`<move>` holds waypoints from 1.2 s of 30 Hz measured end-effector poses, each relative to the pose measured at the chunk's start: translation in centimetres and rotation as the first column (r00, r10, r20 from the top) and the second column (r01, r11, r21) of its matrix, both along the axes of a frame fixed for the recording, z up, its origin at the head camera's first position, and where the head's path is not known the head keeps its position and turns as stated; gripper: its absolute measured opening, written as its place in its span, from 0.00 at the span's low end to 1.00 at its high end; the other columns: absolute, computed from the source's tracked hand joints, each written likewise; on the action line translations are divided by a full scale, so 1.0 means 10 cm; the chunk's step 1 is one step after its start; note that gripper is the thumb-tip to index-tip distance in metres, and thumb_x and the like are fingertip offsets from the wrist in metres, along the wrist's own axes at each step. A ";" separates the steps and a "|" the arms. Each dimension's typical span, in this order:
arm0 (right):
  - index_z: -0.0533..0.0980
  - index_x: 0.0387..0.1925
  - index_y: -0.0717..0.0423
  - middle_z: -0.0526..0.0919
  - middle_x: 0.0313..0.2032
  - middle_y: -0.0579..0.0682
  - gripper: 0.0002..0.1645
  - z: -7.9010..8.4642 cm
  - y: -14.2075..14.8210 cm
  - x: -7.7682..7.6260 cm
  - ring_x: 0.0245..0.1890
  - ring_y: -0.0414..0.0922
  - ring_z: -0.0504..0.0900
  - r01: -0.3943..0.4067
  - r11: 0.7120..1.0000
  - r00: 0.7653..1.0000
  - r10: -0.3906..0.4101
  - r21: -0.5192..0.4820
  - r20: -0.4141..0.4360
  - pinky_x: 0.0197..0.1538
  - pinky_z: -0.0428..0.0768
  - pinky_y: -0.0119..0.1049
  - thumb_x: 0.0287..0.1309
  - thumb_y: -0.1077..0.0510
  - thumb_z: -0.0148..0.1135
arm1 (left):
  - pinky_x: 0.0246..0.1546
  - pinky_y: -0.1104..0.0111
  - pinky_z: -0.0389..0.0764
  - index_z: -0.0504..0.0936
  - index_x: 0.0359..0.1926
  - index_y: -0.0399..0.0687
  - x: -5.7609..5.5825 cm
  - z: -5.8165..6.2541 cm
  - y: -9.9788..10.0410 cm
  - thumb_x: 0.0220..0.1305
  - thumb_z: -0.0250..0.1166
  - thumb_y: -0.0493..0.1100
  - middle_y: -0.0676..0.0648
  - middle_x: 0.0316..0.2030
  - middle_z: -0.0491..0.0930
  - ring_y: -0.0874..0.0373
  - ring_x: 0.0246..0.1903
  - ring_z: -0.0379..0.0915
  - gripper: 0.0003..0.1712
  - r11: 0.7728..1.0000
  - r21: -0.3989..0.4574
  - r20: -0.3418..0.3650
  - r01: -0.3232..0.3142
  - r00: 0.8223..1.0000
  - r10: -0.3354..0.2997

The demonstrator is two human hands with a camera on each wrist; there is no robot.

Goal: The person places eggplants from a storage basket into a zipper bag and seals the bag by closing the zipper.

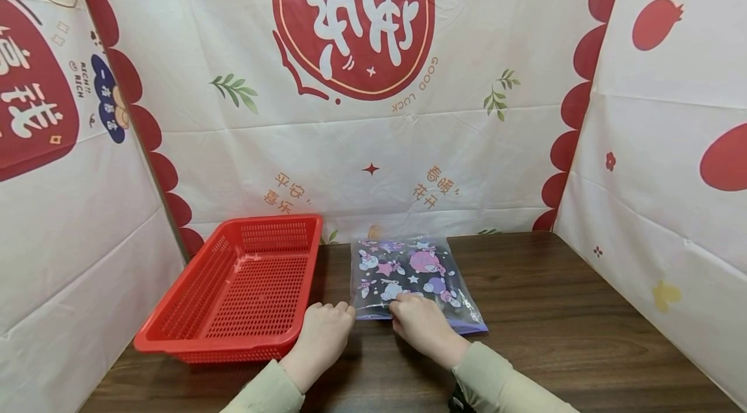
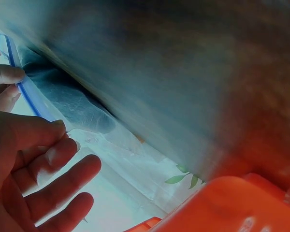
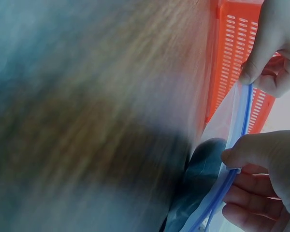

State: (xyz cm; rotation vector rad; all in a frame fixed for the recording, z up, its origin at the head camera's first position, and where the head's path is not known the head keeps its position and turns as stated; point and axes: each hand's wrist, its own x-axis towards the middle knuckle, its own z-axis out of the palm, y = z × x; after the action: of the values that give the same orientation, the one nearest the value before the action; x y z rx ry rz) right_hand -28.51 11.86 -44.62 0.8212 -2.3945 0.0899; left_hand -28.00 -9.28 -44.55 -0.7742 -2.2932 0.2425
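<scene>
A clear zip bag [image 1: 408, 270] printed with pink, purple and white cartoon figures lies on the table, its blue-purple zip edge [image 3: 245, 111] toward me. Something dark [image 2: 72, 92] shows inside it; its kind cannot be told. My left hand [image 1: 328, 329] pinches the left end of the zip edge between thumb and forefinger, the other fingers loosely spread in the left wrist view. Farther right along the same edge, my right hand [image 1: 425, 325] pinches the zip with thumb and fingers. Beyond my right hand the edge looks parted in the right wrist view.
A red plastic basket [image 1: 303, 270] with slotted walls stands left of the bag, its near right corner close to my left forearm. Printed white cloth [image 1: 397, 147] encloses the dark wooden table [image 1: 537, 309] at the back and both sides.
</scene>
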 end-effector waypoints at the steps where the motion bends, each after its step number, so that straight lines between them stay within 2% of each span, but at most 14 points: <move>1: 0.70 0.15 0.50 0.69 0.19 0.43 0.13 0.00 0.00 0.00 0.20 0.46 0.74 -0.001 1.000 1.000 0.001 -0.001 -0.004 0.22 0.73 0.38 0.37 0.63 0.68 | 0.17 0.67 0.65 0.78 0.20 0.50 0.00 0.00 0.00 0.48 0.68 0.38 0.51 0.17 0.72 0.56 0.16 0.72 0.07 1.000 0.001 0.002 0.001 1.000 -0.001; 18: 0.71 0.16 0.50 0.69 0.20 0.43 0.13 0.00 0.03 0.02 0.22 0.45 0.76 0.011 1.000 1.000 -0.011 0.003 -0.019 0.22 0.74 0.38 0.37 0.62 0.70 | 0.17 0.66 0.66 0.77 0.20 0.50 -0.01 0.00 0.00 0.49 0.67 0.37 0.51 0.17 0.72 0.56 0.16 0.72 0.07 1.000 -0.003 0.003 -0.001 1.000 0.001; 36: 0.70 0.15 0.49 0.69 0.20 0.41 0.15 0.02 0.09 0.04 0.21 0.45 0.75 0.012 1.000 1.000 -0.012 -0.010 0.015 0.24 0.73 0.38 0.38 0.62 0.70 | 0.17 0.66 0.66 0.78 0.21 0.50 -0.01 -0.01 0.00 0.49 0.67 0.37 0.51 0.17 0.72 0.56 0.16 0.73 0.06 1.000 -0.005 0.024 0.002 1.000 -0.002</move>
State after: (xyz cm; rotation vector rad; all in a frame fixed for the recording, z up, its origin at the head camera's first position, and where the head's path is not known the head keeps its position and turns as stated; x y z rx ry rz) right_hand -28.12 12.75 -44.44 0.8040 -2.4105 0.1035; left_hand -28.07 -9.32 -44.64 -0.7862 -2.3152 0.2394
